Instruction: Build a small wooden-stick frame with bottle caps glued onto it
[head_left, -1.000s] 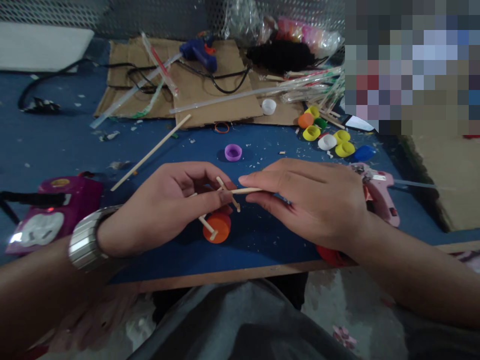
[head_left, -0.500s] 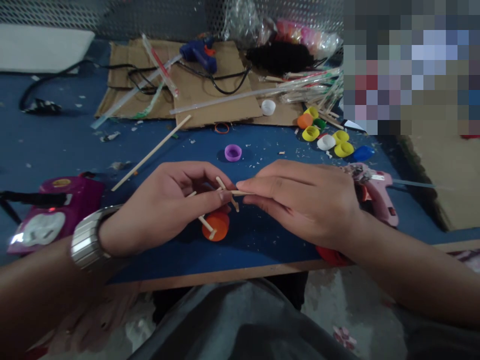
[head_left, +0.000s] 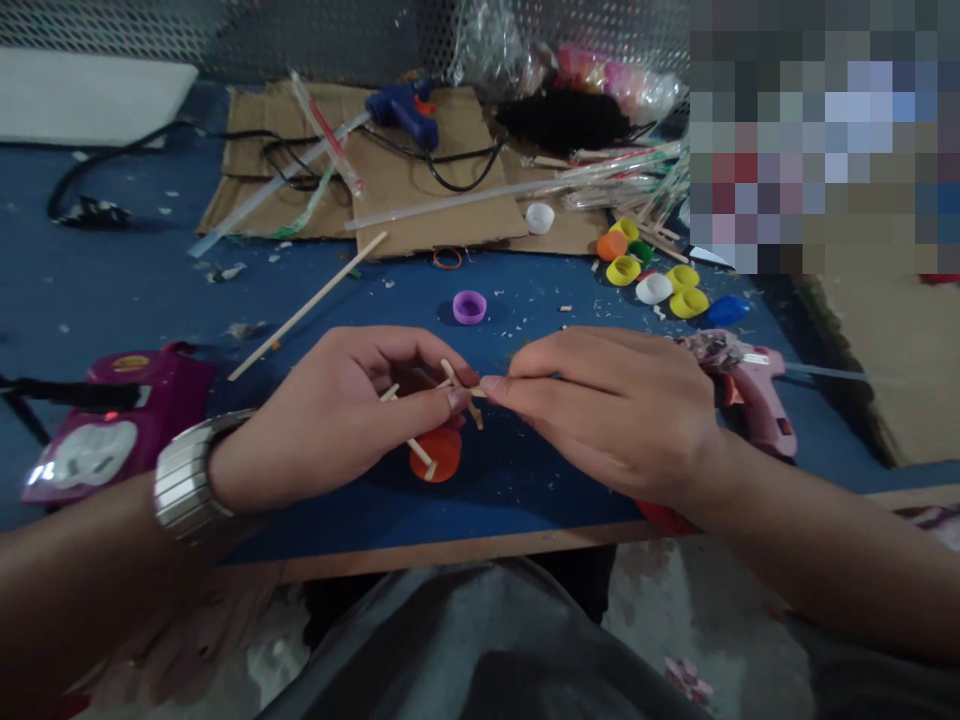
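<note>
My left hand [head_left: 352,410], with a metal watch on its wrist, pinches a small frame of thin wooden sticks [head_left: 450,385] with an orange bottle cap [head_left: 439,452] stuck on its lower end. My right hand [head_left: 607,405] comes in from the right, its thumb and forefinger closed on the end of a short wooden stick that meets the frame. Both hands hover just above the blue table [head_left: 112,290], near its front edge.
A pink glue gun [head_left: 750,385] lies right behind my right hand. A purple cap [head_left: 469,306], a long wooden stick [head_left: 307,305], several coloured caps [head_left: 660,280], a blue glue gun [head_left: 405,105] on cardboard and a magenta device [head_left: 105,430] are also on the table.
My right hand has slid left along its stick until its fingertips meet my left hand's; the bare length of stick between the hands is now covered.
</note>
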